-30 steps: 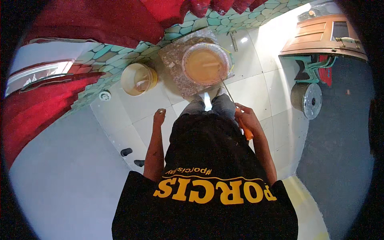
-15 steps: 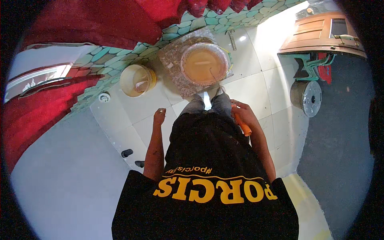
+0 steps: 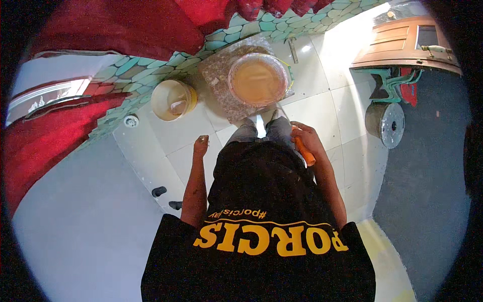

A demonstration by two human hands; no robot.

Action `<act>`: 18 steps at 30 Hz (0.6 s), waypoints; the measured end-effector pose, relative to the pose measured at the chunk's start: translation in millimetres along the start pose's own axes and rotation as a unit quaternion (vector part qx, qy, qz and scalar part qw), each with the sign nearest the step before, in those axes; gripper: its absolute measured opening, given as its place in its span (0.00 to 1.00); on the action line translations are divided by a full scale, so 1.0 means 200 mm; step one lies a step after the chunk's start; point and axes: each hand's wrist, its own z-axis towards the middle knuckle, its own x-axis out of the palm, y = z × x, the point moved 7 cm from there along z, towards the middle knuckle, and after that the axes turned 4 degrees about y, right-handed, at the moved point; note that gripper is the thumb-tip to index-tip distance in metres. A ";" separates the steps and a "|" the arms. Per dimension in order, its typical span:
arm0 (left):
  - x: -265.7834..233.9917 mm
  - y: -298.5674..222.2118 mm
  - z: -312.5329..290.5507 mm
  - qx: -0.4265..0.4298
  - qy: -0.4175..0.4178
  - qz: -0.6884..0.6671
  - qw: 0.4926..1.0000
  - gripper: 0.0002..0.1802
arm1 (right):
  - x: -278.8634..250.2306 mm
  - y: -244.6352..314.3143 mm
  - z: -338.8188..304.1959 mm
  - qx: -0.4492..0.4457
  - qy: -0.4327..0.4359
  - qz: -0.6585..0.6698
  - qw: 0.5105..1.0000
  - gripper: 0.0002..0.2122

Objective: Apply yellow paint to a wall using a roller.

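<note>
Two hands hang at the sides: right hand (image 3: 306, 142) still gripping an orange tool (image 3: 305, 152), left hand (image 3: 200, 146) loose, empty. Big bucket (image 3: 258, 80) at 12 o'clock has drawn nearer, so the walk toward it continues.

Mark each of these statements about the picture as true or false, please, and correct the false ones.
1. The right hand grips an orange-handled tool. True.
2. The left hand holds the small bucket. False: it hangs empty, apart from the bucket.
3. The large tub of tan mix stands on a speckled slab. True.
4. The large tub stands behind the person's feet. False: it is in front of them.
5. The floor under the person is of pale tiles. True.
</note>
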 end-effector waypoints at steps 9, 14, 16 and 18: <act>0.01 0.02 -0.06 0.024 0.002 -0.003 1.000 0.24 | 0.04 0.02 -0.03 -0.015 0.002 -0.047 0.999 0.25; 0.03 0.02 -0.06 -0.009 0.014 -0.032 0.999 0.23 | 0.03 0.00 -0.02 -0.024 0.025 -0.006 0.999 0.24; 0.05 0.01 -0.04 0.014 0.047 -0.058 0.997 0.25 | 0.03 -0.01 -0.02 -0.041 0.020 -0.019 0.999 0.24; 0.02 0.00 -0.01 0.059 0.007 0.002 0.998 0.25 | 0.03 -0.05 -0.01 0.001 0.014 -0.076 0.997 0.24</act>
